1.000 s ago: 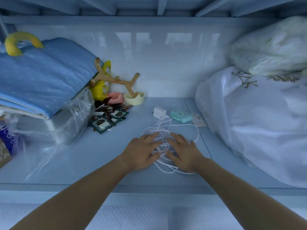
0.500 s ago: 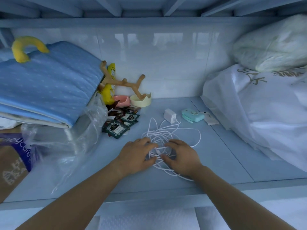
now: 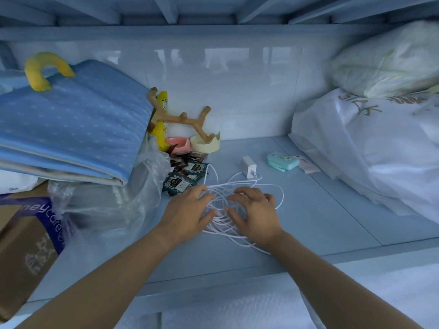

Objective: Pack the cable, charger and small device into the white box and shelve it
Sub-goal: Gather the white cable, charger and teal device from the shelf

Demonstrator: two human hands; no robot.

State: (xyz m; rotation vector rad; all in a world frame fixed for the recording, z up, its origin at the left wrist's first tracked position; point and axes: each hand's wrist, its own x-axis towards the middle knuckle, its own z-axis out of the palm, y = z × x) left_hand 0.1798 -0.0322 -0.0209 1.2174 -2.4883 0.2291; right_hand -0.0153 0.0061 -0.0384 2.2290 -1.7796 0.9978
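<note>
A tangled white cable (image 3: 219, 219) lies on the light blue shelf (image 3: 320, 217). Both hands are palm-down on it. My left hand (image 3: 187, 210) covers the tangle's left side, with thumb and fingers curled onto the strands. My right hand (image 3: 257, 211) covers its right side, fingers bent over the loops. The cable runs back to a white charger (image 3: 248, 166) just behind the hands. To the charger's right lies the small teal device (image 3: 282, 161). No white box is in view.
Dark tea sachets (image 3: 183, 179), a cream bowl (image 3: 205, 144) and a wooden rack (image 3: 180, 117) sit behind my left hand. Folded blue bedding (image 3: 71, 129) on a plastic-wrapped bundle (image 3: 114, 205) crowds the left. Large white bags (image 3: 370, 150) fill the right. A small white card (image 3: 308, 166) lies by the device.
Both hands stayed on the cable and drew its loops a little closer together. The head camera moved, so the shelf's contents sit further right and lower in view.
</note>
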